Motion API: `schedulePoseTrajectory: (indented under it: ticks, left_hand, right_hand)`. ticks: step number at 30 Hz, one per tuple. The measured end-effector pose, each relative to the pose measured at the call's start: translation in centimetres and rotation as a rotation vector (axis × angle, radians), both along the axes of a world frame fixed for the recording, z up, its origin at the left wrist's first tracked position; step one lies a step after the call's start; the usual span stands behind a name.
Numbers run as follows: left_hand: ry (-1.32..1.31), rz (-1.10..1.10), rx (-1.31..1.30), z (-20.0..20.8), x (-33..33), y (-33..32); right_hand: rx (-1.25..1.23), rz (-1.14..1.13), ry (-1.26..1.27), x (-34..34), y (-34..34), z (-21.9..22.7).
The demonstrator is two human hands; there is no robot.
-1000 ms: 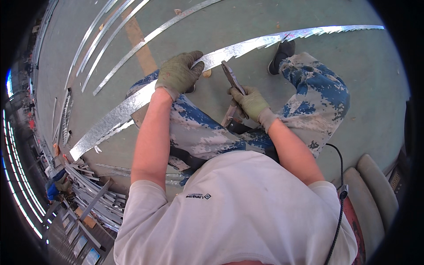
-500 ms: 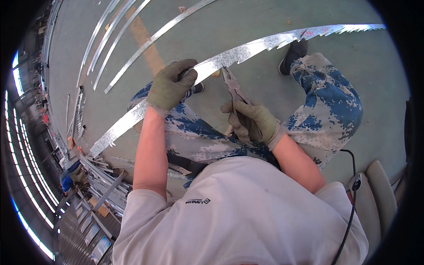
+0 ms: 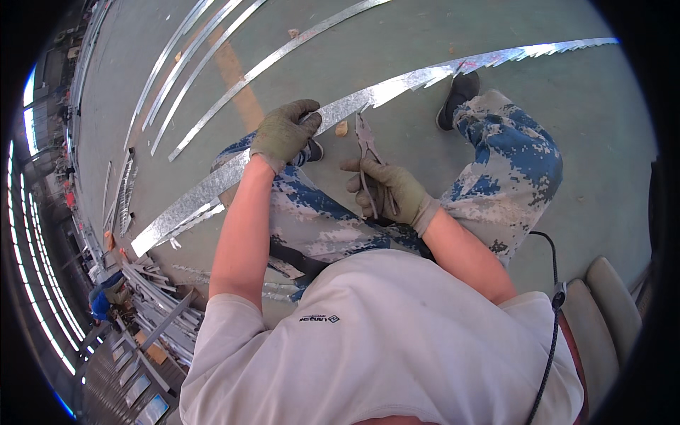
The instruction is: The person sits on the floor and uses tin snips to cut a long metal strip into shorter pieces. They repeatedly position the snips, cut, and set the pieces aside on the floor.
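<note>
A long, shiny metal strip [image 3: 350, 105] slants across in front of me, with notches and bent tabs along the near edge of its right part. My left hand [image 3: 285, 134], in a dull green glove, is closed around the strip left of the notches. Gripped in my gloved right hand [image 3: 393, 193] is a pair of pliers [image 3: 365, 136], its handles spread apart. The jaws point up, close beside the strip's near edge; whether they touch it I cannot tell. Below my left hand, the strip's left end passes behind my forearm and out toward the lower left.
Several metal strips [image 3: 248, 78] lie on the green floor at the upper left. A pile of metal profiles [image 3: 166, 308] is at the lower left, near a crouching person in blue [image 3: 101, 303]. My shoe [image 3: 459, 99] stands under the strip. Grey padded seats [image 3: 591, 333] are at right.
The strip has tilted, and a folded lower part now shows at its left end. The pliers have swung more upright and a little left, their handles spread wider. The whole view has shifted slightly.
</note>
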State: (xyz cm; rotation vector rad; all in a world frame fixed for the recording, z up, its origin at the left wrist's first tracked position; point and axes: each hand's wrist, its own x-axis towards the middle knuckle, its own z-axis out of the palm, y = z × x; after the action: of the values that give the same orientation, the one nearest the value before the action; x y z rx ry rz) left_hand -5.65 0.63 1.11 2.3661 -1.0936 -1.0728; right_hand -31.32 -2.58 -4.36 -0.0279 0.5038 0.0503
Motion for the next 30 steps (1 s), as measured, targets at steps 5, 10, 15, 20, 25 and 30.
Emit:
schedulePoseTrajectory:
  ticks: [5, 10, 15, 20, 25, 30]
  left_hand:
    - [-0.049, -0.068, 0.032, 0.1, 0.2, -0.3]
    - [-0.135, -0.132, -0.029, -0.6, 0.4, 0.4]
    - [-0.073, -0.106, -0.042, -1.7, 0.8, 0.8]
    - [-0.213, -0.164, -0.015, -0.5, -0.4, 0.7]
    - [-0.113, -0.121, 0.018, 0.3, -0.5, 0.1]
    - [-0.111, -0.136, 0.064, -0.4, -0.5, 0.2]
  right_hand:
    - [-0.703, 0.29, 0.359, 0.1, 0.7, 1.1]
    - [-1.824, 0.054, 0.202, 1.4, 1.6, 6.1]
    - [-1.048, 0.173, 0.54, 0.9, 0.1, -1.0]
    - [-0.818, 0.211, 0.477, 0.9, 0.3, 0.4]
    - [-1.162, 0.26, 0.575, 0.4, -0.6, -2.8]
    - [-0.83, 0.149, 0.572, 1.3, -1.2, -1.7]
